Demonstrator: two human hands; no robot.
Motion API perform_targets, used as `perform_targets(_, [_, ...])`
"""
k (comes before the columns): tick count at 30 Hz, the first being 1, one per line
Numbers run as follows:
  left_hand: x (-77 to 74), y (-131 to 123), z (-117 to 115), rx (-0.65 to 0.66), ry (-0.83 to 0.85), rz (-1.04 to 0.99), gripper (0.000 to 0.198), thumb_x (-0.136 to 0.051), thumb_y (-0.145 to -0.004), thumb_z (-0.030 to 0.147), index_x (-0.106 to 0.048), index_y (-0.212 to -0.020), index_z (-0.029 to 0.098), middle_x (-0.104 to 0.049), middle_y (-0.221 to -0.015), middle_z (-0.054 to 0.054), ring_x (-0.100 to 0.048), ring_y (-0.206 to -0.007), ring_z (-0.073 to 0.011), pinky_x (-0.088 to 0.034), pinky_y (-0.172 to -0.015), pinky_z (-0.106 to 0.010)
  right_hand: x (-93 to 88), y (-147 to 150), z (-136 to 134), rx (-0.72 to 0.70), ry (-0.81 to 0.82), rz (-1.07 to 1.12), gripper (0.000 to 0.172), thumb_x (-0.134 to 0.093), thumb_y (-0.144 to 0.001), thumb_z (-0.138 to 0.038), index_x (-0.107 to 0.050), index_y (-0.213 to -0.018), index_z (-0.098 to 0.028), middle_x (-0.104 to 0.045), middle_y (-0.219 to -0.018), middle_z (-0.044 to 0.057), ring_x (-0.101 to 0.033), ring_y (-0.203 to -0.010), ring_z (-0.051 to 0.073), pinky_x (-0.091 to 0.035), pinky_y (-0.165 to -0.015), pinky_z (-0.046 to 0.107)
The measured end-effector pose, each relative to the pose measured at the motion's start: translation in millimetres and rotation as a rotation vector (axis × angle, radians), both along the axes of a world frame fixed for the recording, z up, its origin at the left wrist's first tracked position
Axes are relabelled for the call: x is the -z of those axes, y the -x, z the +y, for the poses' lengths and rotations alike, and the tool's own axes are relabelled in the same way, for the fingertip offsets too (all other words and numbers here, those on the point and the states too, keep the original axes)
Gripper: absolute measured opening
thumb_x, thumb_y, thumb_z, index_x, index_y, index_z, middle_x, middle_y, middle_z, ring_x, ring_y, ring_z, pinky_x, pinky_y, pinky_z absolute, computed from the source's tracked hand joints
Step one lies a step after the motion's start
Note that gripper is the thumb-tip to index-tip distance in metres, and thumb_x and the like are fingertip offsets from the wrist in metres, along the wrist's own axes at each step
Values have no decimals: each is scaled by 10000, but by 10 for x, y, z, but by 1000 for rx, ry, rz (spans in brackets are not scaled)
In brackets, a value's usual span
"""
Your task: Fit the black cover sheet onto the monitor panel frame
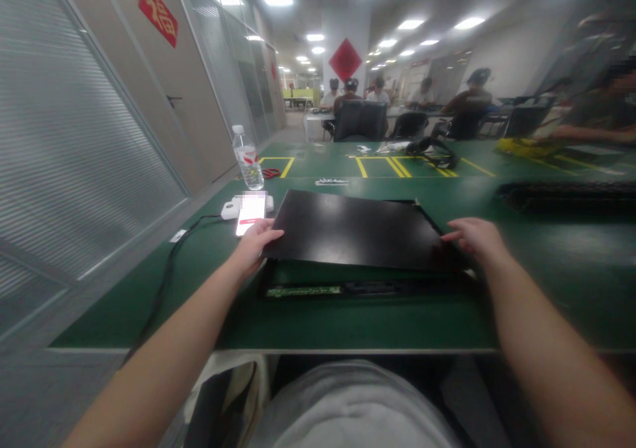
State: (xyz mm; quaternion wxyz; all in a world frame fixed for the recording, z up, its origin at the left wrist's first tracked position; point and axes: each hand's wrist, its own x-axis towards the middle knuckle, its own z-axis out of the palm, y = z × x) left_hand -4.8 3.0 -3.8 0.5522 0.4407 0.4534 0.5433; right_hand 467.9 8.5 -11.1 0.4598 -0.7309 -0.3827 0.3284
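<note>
A flat black panel (355, 229) lies tilted over a black frame on the green table, its near edge raised. A green circuit strip (303, 291) shows under that near edge. My left hand (253, 244) grips the panel's near left corner, thumb on top. My right hand (474, 236) holds the near right corner, fingers curled onto the panel's edge.
A lit phone (250, 215) rests on a white charger with a black cable (163, 282) at the left. A water bottle (247, 158) stands behind it. A black keyboard-like object (566, 196) lies at the right. Several people sit at far tables. The table's front edge (298, 350) is near my lap.
</note>
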Motion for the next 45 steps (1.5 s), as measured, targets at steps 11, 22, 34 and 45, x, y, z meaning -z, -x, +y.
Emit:
perform_targets(11, [20, 3, 8, -19, 61, 72, 359, -825, -542, 182, -696, -875, 140, -754, -748, -51, -689, -629, -196, -523, -595, -294, -28, 99, -37, 44, 40, -310, 106, -653, -860, -266, -706, -910, -189, -760, -724, 79, -501, -440, 123, -403, -412, 232])
perform_targets(22, [62, -30, 15, -103, 82, 135, 308, -844, -571, 232, -698, -832, 157, -745, -710, -65, -692, -646, -224, -529, -610, -313, -35, 136, -46, 38, 37, -399, 98, -676, -820, -236, -729, -890, -192, -743, -691, 64, -577, -495, 159, -446, -477, 268])
perform_targets(34, [79, -41, 43, -75, 77, 131, 309, -796, -585, 218, -785, -890, 175, -779, -745, -61, -732, -712, -254, -545, -644, -331, -28, 115, -43, 22, 56, -492, 132, -649, -824, -234, -739, -915, -204, -757, -720, 50, -615, -525, 173, -462, -530, 285])
perform_targets(45, [72, -48, 34, -76, 78, 143, 353, -781, -593, 218, -780, -942, 164, -795, -795, -70, -751, -770, -265, -565, -675, -331, 27, 66, 7, 26, 51, -536, 208, -641, -785, -252, -756, -950, -198, -760, -729, 53, -651, -600, 195, -457, -549, 280])
